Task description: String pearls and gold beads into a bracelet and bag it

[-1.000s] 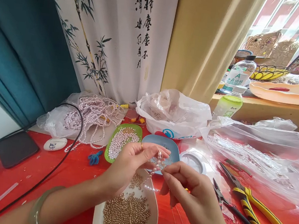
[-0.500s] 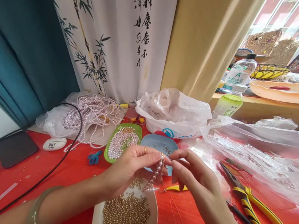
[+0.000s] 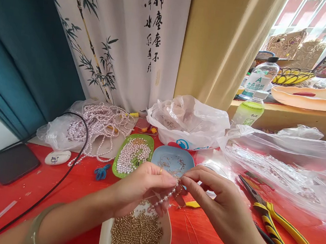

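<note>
My left hand (image 3: 150,182) pinches a strand of pearl beads (image 3: 167,196) between thumb and index finger. The strand hangs down across its fingers, and a fine gold chain (image 3: 180,190) hangs beside it. Close by on the right, my right hand (image 3: 211,188) has thumb and index finger pressed together at the strand's top end; the exact bit between the fingertips is too small to make out. Below my left hand stands a cream tray (image 3: 105,236) of gold beads (image 3: 136,236). Behind the hands are a blue dish (image 3: 160,151) with small metal bits and a green tray (image 3: 117,164) of pearl beads.
Long-handled yellow-black pliers (image 3: 275,229) lie at the right, near a plastic bag (image 3: 280,165). A white bag (image 3: 192,130) sits at the back. Bead strings (image 3: 99,123), a black cable (image 3: 66,183) and a phone (image 3: 15,162) are at the left.
My right fingertips have closed in on the strand's end beside my left fingers. The strand is lower and tilts more to the left than before.
</note>
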A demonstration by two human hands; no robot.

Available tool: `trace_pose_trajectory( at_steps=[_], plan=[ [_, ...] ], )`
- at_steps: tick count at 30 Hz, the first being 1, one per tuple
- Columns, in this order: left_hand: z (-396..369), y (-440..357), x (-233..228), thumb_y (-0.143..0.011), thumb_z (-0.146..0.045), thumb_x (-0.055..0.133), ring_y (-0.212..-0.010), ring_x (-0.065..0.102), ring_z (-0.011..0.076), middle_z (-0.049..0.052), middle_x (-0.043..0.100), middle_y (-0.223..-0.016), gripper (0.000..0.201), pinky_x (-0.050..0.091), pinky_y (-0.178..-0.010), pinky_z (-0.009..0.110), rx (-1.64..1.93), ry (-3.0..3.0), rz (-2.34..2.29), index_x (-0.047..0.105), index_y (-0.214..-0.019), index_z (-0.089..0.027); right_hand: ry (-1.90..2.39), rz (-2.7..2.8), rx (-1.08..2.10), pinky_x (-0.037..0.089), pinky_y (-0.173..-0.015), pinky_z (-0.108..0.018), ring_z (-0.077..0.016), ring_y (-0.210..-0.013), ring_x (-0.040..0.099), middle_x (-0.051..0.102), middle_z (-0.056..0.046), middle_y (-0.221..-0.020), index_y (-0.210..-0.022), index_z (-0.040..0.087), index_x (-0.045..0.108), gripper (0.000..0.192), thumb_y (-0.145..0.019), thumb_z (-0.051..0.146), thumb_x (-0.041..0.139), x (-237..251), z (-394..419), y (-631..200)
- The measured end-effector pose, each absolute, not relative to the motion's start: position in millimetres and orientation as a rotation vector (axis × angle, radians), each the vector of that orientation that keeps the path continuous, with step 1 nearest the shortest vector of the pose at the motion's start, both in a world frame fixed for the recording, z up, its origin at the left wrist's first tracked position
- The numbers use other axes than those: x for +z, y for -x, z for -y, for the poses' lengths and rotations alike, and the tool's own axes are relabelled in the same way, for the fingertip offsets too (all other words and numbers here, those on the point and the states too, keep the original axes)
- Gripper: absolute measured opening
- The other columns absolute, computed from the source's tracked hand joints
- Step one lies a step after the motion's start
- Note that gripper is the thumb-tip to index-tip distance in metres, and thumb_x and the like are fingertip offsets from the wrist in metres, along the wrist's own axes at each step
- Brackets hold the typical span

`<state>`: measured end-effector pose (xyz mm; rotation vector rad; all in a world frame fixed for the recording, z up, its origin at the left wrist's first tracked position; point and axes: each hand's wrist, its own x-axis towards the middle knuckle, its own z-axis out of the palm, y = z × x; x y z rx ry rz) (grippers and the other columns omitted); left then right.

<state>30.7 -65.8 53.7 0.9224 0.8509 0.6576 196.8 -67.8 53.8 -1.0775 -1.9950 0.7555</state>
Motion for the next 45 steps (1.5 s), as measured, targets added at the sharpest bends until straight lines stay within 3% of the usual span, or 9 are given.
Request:
trace_pose_trajectory(
  at_steps=[7, 11, 19, 23, 27, 34, 40, 43, 45],
  plan=[
    [65, -30, 54, -0.074, -0.031, 0.058, -0.04, 0.045, 0.0062, 0.001, 0.057, -0.049, 0.024, 0.033, -0.04, 0.017, 0.661, -0.957, -0.856, 0.066, -0.064, -0.011, 1.111, 2.02, 0.714, 0.041, -0.052, -0.024, -0.0123, -0.057, 0.056, 0.062, 0.0, -0.063, -0.064, 0.019, 0.06, 0.017, -0.079, 0.02, 0.051, 55, 65, -199],
    [64, -29, 55, -0.065, -0.026, 0.066, -0.039, 0.046, 0.0066, -0.001, 0.053, -0.044, 0.014, 0.032, -0.039, 0.017, 0.705, -0.932, -0.948, 0.066, -0.068, -0.012, 1.125, 2.028, 0.718, 0.039, -0.051, -0.023, -0.0115, -0.056, 0.052, 0.057, 0.001, -0.059, -0.064, 0.019, 0.055, 0.019, -0.081, 0.023, 0.048, 57, 64, -202],
    [64, -30, 53, -0.06, -0.023, 0.068, -0.037, 0.045, 0.0068, -0.003, 0.051, -0.041, 0.011, 0.029, -0.037, 0.018, 0.728, -0.974, -0.988, 0.068, -0.066, -0.015, 1.081, 1.878, 1.29, 0.035, -0.047, -0.022, -0.0091, -0.05, 0.041, 0.042, 0.003, -0.058, -0.066, 0.019, 0.043, 0.033, -0.088, 0.041, 0.032, 52, 63, -202],
    [63, -31, 53, -0.058, -0.022, 0.069, -0.04, 0.044, 0.0055, 0.0, 0.058, -0.051, 0.009, 0.03, -0.039, 0.018, 0.73, -0.982, -0.998, 0.069, -0.064, -0.015, 1.038, 1.759, 1.624, 0.023, -0.04, -0.02, -0.0061, -0.039, 0.027, 0.035, 0.008, -0.046, -0.063, 0.019, 0.04, 0.038, -0.089, 0.044, 0.03, 53, 62, -203],
    [61, -31, 51, -0.058, -0.021, 0.069, -0.039, 0.042, 0.0047, 0.0, 0.059, -0.053, 0.008, 0.03, -0.038, 0.017, 0.748, -0.961, -0.976, 0.069, -0.064, -0.015, 1.06, 1.735, 1.58, 0.015, -0.039, -0.02, -0.0054, -0.043, 0.021, 0.03, 0.009, -0.049, -0.061, 0.019, 0.036, 0.036, -0.085, 0.044, 0.041, 50, 52, -209],
    [63, -32, 51, -0.058, -0.019, 0.067, -0.039, 0.041, 0.0046, -0.001, 0.058, -0.054, 0.008, 0.031, -0.037, 0.017, 0.776, -0.987, -0.973, 0.068, -0.066, -0.015, 1.106, 1.851, 1.247, 0.027, -0.044, -0.02, -0.0066, -0.049, 0.034, 0.037, 0.006, -0.057, -0.072, 0.016, 0.053, 0.022, -0.082, 0.035, 0.05, 46, 40, -223],
    [65, -34, 51, -0.058, -0.019, 0.066, -0.041, 0.04, 0.0054, -0.002, 0.053, -0.05, 0.009, 0.031, -0.038, 0.018, 0.77, -1.05, -1.002, 0.068, -0.066, -0.015, 0.98, 1.85, 1.47, 0.049, -0.061, -0.026, -0.0118, -0.07, 0.057, 0.059, -0.003, -0.083, -0.11, 0.019, 0.052, 0.029, -0.083, 0.03, 0.048, 49, 62, -220],
    [65, -34, 50, -0.059, -0.019, 0.065, -0.039, 0.04, 0.0054, -0.003, 0.052, -0.048, 0.008, 0.03, -0.038, 0.018, 0.759, -1.05, -1.008, 0.068, -0.066, -0.015, 0.984, 1.877, 1.544, 0.051, -0.062, -0.027, -0.013, -0.07, 0.061, 0.063, -0.004, -0.083, -0.108, 0.018, 0.054, 0.028, -0.083, 0.03, 0.047, 49, 67, -220],
    [66, -35, 49, -0.059, -0.02, 0.066, -0.038, 0.04, 0.0051, -0.003, 0.052, -0.047, 0.008, 0.03, -0.038, 0.018, 0.751, -1.038, -1.02, 0.068, -0.065, -0.016, 1.141, 1.889, 1.357, 0.052, -0.06, -0.026, -0.0144, -0.07, 0.062, 0.064, -0.005, -0.086, -0.104, 0.018, 0.055, 0.027, -0.082, 0.031, 0.047, 48, 67, -226]
  ],
)
